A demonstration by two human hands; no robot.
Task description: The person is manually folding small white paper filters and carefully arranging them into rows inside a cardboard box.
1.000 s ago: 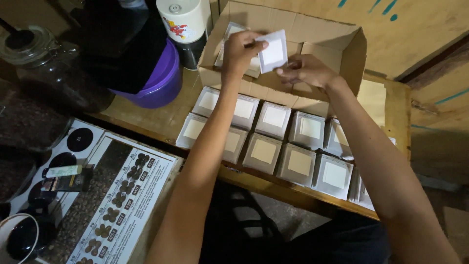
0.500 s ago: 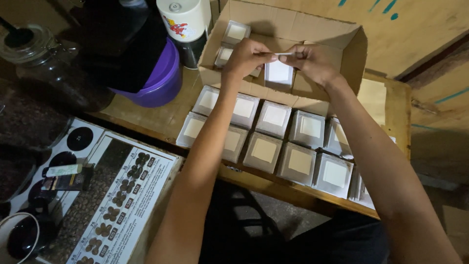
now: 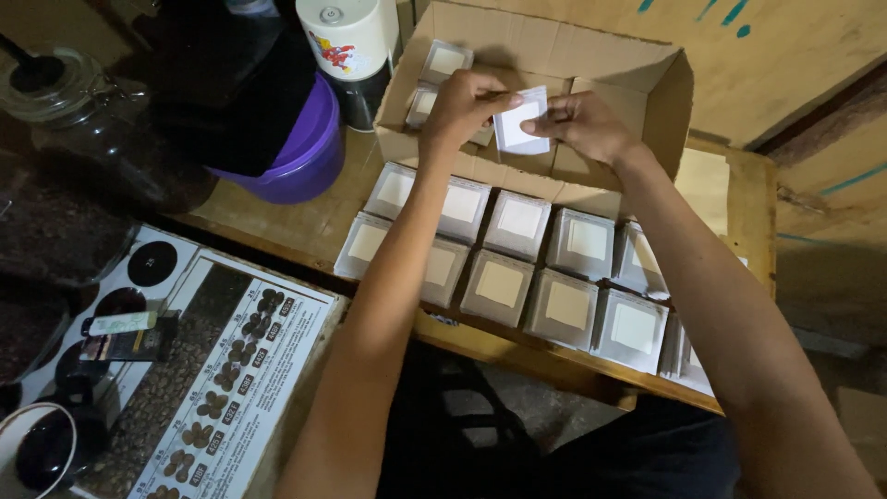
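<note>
Lying nearest the viewer at lower left, a printed chart (image 3: 199,388) with rows of dark bean pictures is seen beside a small dark cup (image 3: 37,448). Beyond it, two rows of small square packets (image 3: 504,268) with pale centre panels are laid side by side on the wooden table (image 3: 305,217), touching one another along the table's near edge. Past these rows, an open cardboard box (image 3: 591,69) is set on the table, and both arms are stretched over the packets into it. A small white square packet (image 3: 522,122) is held upright above the box floor, pinched at its left edge by the fingertips of the left hand (image 3: 467,106) and at its right edge by the fingertips of the right hand (image 3: 587,125); both grips are narrow and closed on the packet. More of the same packets are stacked inside the box at its far left corner. To the left of the box, a purple bowl (image 3: 300,152) is partly covered by a dark object, a white cylindrical container (image 3: 349,37) stands just behind it, and a glass jar (image 3: 69,111) is seen farther left.
</note>
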